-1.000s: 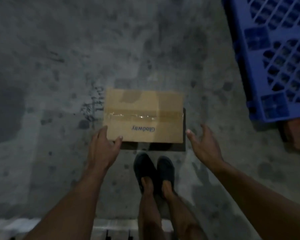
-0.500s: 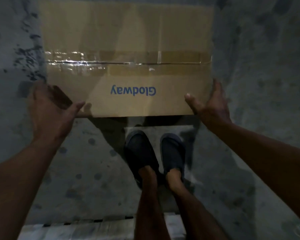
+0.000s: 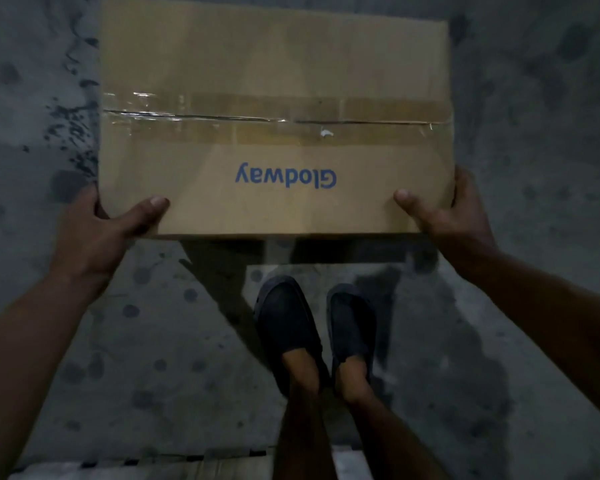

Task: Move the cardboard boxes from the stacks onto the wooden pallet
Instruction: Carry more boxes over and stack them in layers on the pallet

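Note:
A brown cardboard box [image 3: 274, 74], taped along its top seam and printed "Glodway" in blue, fills the upper middle of the head view, over the concrete floor. My left hand [image 3: 97, 230] grips its near left corner, thumb on top and fingers hidden round the side. My right hand [image 3: 447, 209] grips the near right corner the same way. The box casts a shadow on the floor just beyond my feet. A strip of pale wooden slats [image 3: 194, 467], probably the pallet, shows at the bottom edge behind my heels.
My two feet in dark shoes [image 3: 312, 327] stand on the grey, stained concrete floor [image 3: 84, 358] below the box. Dark splatter marks [image 3: 73, 123] lie on the floor to the box's left.
One second ago the box lay on the floor with my hands reaching for it beside a blue plastic pallet. Both hands now grip its near corners and it appears much larger and closer.

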The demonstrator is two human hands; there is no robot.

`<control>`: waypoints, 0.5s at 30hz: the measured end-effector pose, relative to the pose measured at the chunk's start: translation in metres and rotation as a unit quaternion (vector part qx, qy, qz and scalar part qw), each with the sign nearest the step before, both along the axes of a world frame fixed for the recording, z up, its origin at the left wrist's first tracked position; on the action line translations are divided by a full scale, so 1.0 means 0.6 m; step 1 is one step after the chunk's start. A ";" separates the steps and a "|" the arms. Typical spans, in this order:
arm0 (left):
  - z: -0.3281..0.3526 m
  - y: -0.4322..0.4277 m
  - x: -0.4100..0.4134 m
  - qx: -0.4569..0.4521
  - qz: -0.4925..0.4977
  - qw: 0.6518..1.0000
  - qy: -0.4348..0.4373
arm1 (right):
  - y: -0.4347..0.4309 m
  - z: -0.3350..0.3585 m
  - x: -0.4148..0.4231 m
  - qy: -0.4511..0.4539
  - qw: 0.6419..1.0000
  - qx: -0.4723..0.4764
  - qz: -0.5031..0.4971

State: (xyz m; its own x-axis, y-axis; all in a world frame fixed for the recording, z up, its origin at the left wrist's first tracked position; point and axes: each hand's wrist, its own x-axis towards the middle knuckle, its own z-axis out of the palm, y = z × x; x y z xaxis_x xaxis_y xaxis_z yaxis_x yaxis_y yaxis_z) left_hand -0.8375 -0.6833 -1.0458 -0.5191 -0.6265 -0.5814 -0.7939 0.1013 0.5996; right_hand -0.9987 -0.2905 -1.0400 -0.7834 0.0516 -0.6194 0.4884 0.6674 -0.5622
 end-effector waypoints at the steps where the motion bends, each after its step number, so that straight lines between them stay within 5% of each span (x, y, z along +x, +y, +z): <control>1: 0.016 -0.006 -0.008 0.023 0.025 0.999 0.007 | -0.004 0.023 -0.015 0.009 1.000 -0.006 -0.011; 7: 0.200 -0.021 -0.058 0.129 0.159 0.978 0.037 | -0.045 0.229 -0.090 0.038 0.998 -0.041 -0.036; 15: 0.574 0.006 -0.039 0.204 0.209 0.948 0.123 | -0.071 0.622 -0.133 0.031 0.994 -0.101 -0.029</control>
State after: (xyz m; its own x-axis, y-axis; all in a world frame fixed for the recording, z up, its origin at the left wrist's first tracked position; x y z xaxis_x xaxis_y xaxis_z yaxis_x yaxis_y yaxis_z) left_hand -0.8608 -0.6795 -0.7014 -0.4256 -0.5557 -0.7142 -0.5448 -0.4728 0.6926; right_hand -1.0783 -0.3332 -0.6666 -0.8196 -0.0219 -0.5726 0.4834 0.5101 -0.7114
